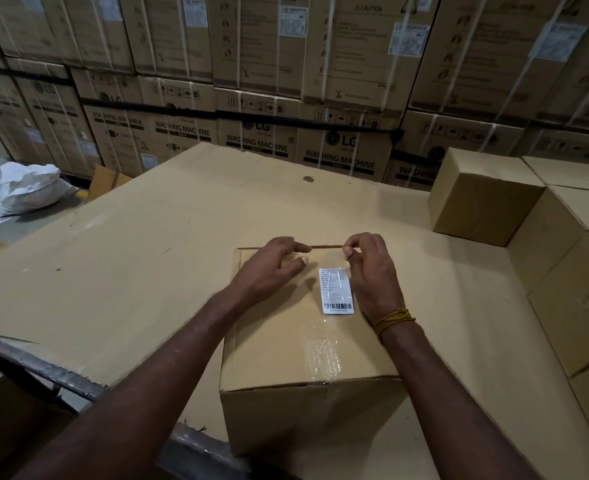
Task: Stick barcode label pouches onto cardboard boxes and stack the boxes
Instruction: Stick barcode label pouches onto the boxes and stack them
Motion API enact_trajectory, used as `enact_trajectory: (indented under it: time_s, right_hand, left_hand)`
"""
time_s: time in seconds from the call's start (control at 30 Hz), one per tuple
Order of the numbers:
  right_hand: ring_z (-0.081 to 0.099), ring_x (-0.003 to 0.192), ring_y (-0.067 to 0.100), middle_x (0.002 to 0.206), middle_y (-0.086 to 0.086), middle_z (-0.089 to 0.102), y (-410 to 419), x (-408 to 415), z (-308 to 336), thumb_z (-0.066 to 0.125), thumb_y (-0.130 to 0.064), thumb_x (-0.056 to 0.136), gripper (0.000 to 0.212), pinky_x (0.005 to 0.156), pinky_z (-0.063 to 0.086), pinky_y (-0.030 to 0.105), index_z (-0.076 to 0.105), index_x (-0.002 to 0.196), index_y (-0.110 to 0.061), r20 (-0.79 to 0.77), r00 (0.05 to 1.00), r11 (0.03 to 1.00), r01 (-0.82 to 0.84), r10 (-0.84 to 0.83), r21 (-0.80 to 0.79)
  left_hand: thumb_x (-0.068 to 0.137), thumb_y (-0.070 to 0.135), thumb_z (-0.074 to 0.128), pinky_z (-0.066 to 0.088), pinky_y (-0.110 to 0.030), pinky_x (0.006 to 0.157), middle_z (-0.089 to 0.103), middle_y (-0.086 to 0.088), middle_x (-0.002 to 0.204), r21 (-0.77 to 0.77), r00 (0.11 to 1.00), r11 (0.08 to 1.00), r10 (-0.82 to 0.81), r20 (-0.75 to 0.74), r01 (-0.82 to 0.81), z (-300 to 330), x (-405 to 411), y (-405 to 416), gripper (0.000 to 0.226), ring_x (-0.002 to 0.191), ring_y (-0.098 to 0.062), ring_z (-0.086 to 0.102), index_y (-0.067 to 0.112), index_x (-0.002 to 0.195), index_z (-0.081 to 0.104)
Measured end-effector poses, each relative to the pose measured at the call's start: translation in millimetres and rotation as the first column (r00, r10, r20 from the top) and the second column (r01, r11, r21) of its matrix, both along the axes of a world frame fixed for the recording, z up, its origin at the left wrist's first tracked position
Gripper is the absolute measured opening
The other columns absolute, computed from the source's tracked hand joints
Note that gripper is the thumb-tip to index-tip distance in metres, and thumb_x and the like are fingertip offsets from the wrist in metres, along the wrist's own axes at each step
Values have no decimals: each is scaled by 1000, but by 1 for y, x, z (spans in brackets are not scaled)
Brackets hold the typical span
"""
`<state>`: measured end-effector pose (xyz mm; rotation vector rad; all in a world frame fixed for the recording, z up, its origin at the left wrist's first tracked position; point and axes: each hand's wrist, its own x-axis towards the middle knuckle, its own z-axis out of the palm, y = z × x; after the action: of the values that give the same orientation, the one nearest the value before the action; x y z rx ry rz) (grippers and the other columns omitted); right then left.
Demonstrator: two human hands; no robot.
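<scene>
A sealed cardboard box [272, 344] stands on a large cardboard-covered work surface [120, 271] just in front of me. On its top lies a clear barcode label pouch [336, 291] with a white printed label inside, barcode end towards me. My left hand [272, 266] rests flat on the box top left of the pouch, fingers spread. My right hand [369, 271] pinches the pouch's far clear edge near the box's far rim. Clear tape runs along the box seam nearer me.
Several plain boxes [483, 199] stand stacked in steps along the right side. A wall of strapped washing machine cartons [258, 109] fills the background. White sacks [26, 188] lie on the floor at the left. A dark metal edge [37, 368] borders the surface at lower left.
</scene>
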<state>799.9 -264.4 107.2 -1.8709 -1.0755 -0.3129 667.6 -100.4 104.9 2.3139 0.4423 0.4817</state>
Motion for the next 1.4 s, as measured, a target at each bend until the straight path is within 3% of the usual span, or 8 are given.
enact_trajectory:
  time_s: [0.13, 0.3, 0.4, 0.5, 0.6, 0.73, 0.9, 1.4]
  right_hand:
    - [48, 84, -11, 104, -2, 53, -5, -1, 3, 49, -16, 100, 9, 71, 47, 23, 57, 97, -14, 75, 996, 995, 41, -48, 87]
    - [47, 84, -4, 106, 2, 56, -6, -3, 5, 47, -24, 102, 17, 65, 53, 29, 57, 102, -11, 145, 984, 986, 85, -107, 146]
    - [50, 82, -3, 113, 0, 56, -7, -2, 4, 50, -25, 102, 16, 66, 56, 33, 58, 109, -13, 95, 992, 987, 71, -85, 142]
    - [57, 98, 0, 121, -2, 55, -9, -2, 5, 47, -34, 101, 29, 77, 57, 35, 51, 126, -22, -32, 999, 987, -20, 26, 159]
    - [64, 97, 14, 122, -3, 54, -15, -6, 5, 43, -50, 101, 41, 74, 58, 31, 36, 140, -40, -332, 937, 987, -61, 108, 148]
    - [69, 102, 21, 109, -4, 65, -26, -7, 2, 45, -51, 97, 39, 84, 58, 31, 57, 127, -29, -628, 748, 977, -144, 213, 159]
    - [70, 101, 15, 108, 1, 73, -35, -10, 3, 48, -54, 90, 41, 90, 57, 36, 66, 114, -26, -639, 716, 958, -244, 283, 150]
    - [70, 101, 24, 106, 7, 73, -28, 0, -10, 44, -48, 102, 39, 90, 57, 40, 69, 116, -22, -634, 731, 967, -220, 251, 130]
  left_hand:
    - [100, 38, 59, 49, -24, 93, 69, 8, 119, -269, 990, 954, -125, 60, 136, 13, -11, -23, 28, 105, -6, 65, 22, 122, 67]
    - [92, 38, 70, 52, -24, 81, 73, 10, 105, -361, 990, 922, -140, 29, 141, 11, -5, -47, 21, 91, -3, 69, 22, 107, 67]
    - [94, 23, 69, 55, -35, 70, 76, -3, 91, -453, 989, 879, -131, 67, 147, 11, -2, -56, 9, 74, -15, 68, 15, 97, 68]
    - [94, 19, 68, 52, -32, 67, 76, -11, 86, -476, 991, 870, -102, 84, 130, 11, -4, -60, 11, 69, -15, 67, 8, 94, 68]
    - [94, 20, 69, 54, -32, 70, 77, -7, 85, -494, 995, 864, -64, 78, 94, 12, -5, -61, 9, 72, -18, 71, 11, 91, 68]
    - [94, 15, 68, 54, -28, 66, 78, -8, 87, -554, 995, 829, -34, 93, 80, 15, -6, -61, 8, 74, -21, 72, 12, 87, 67]
    - [94, 17, 68, 54, -37, 75, 78, -6, 93, -568, 996, 820, -12, 93, 63, 13, -6, -62, 7, 84, -21, 74, 12, 88, 68]
    - [96, 10, 64, 58, -28, 73, 77, -10, 98, -667, 982, 743, 73, 174, 63, 15, -7, -60, 13, 85, -18, 74, -1, 100, 67]
